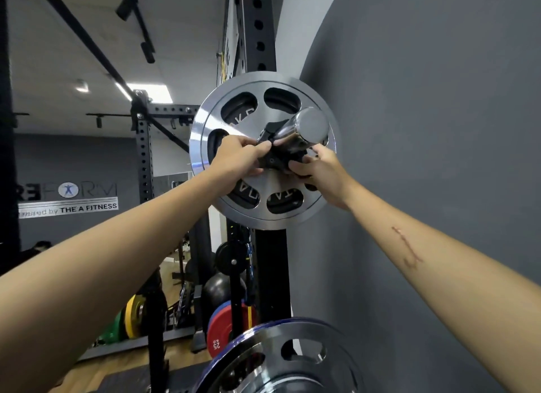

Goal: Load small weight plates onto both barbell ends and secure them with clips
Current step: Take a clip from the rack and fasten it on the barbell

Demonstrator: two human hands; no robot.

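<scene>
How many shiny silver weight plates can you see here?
2: one silver plate on the barbell sleeve where both hands work the clip, one at the bottom edge. Others may be hidden behind.

Wall (439, 129) crowds plate's (216, 120) right; left side open.

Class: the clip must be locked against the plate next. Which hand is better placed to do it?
Probably the left hand: its fingers sit on the clip lever's top side. The right hand merely supports underneath.
</scene>
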